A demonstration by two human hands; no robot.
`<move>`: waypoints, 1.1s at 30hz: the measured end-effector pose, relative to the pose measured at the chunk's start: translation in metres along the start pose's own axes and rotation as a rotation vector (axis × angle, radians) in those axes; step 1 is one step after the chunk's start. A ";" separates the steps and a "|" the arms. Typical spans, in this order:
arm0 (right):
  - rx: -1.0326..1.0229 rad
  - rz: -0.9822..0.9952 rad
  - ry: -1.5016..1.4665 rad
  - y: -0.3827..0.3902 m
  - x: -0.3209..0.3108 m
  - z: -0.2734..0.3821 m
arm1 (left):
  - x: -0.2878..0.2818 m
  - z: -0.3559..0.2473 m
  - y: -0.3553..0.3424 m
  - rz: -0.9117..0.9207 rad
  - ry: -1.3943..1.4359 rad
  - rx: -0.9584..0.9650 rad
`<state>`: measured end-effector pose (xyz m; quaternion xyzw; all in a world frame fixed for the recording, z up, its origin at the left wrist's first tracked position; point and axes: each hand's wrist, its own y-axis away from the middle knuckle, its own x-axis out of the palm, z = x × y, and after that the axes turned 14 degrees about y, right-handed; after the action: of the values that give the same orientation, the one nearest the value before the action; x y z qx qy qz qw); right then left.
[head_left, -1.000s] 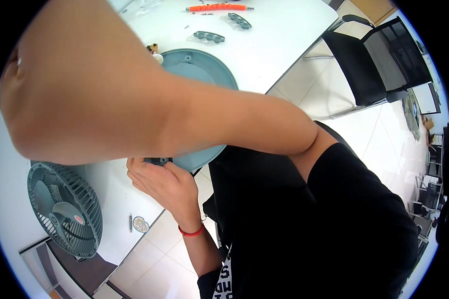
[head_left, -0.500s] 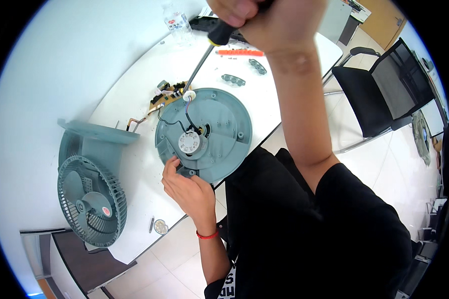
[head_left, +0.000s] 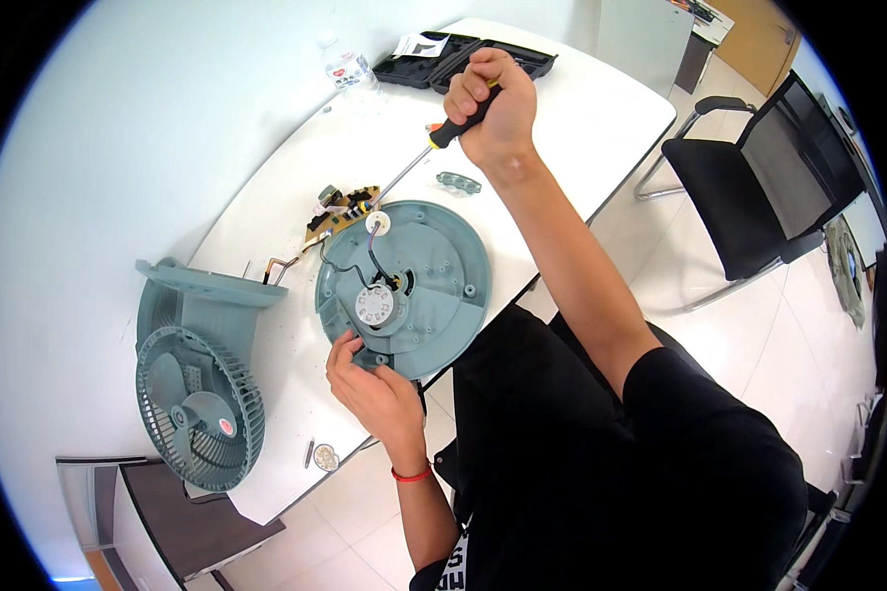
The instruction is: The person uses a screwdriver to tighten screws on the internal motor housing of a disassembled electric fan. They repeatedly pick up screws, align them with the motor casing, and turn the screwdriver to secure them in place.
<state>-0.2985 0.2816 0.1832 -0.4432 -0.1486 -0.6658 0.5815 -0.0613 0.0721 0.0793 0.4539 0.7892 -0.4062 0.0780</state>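
My right hand point(head_left: 498, 108) is closed around the black-and-yellow handle of a screwdriver point(head_left: 405, 175). Its long shaft slants down to a small white round part point(head_left: 376, 225) with wires, at the far edge of a round grey-green fan base point(head_left: 439, 261). Whether the tip touches that part I cannot make out. At the base's near-left rim, my left hand point(head_left: 376, 394) grips the edge, thumb and fingers bent against it. A white round motor point(head_left: 375, 305) sits inside the base. Wires run toward a brown circuit board point(head_left: 337, 213) beside it.
The fan head with its blades and grille point(head_left: 202, 409) stands at the left. A dish of small parts point(head_left: 326, 457) and a thin metal piece point(head_left: 309, 453) lie near the front edge. Beyond are a grey-green strip point(head_left: 458, 182), a bottle point(head_left: 353, 79), an open black case point(head_left: 409, 69) and a chair point(head_left: 724, 187).
My right hand has come down and away from the top of the view, still holding the screwdriver, whose shaft now slants more. The whole view has shifted slightly. My left hand stays at the rim.
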 end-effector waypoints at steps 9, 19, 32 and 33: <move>0.162 -0.031 -0.020 -0.002 -0.021 -0.013 | 0.001 0.001 0.000 0.007 -0.021 0.001; 0.221 0.298 -0.272 0.012 -0.020 -0.012 | 0.002 0.003 0.000 -0.001 -0.032 0.012; 0.097 0.473 -0.155 0.028 0.001 0.007 | 0.003 0.003 -0.001 0.003 -0.029 0.031; 0.114 0.458 -0.094 0.028 0.000 0.007 | 0.003 0.002 -0.001 0.001 -0.031 0.031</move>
<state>-0.2706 0.2787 0.1788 -0.4624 -0.1083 -0.4856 0.7339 -0.0643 0.0722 0.0768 0.4490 0.7815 -0.4251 0.0834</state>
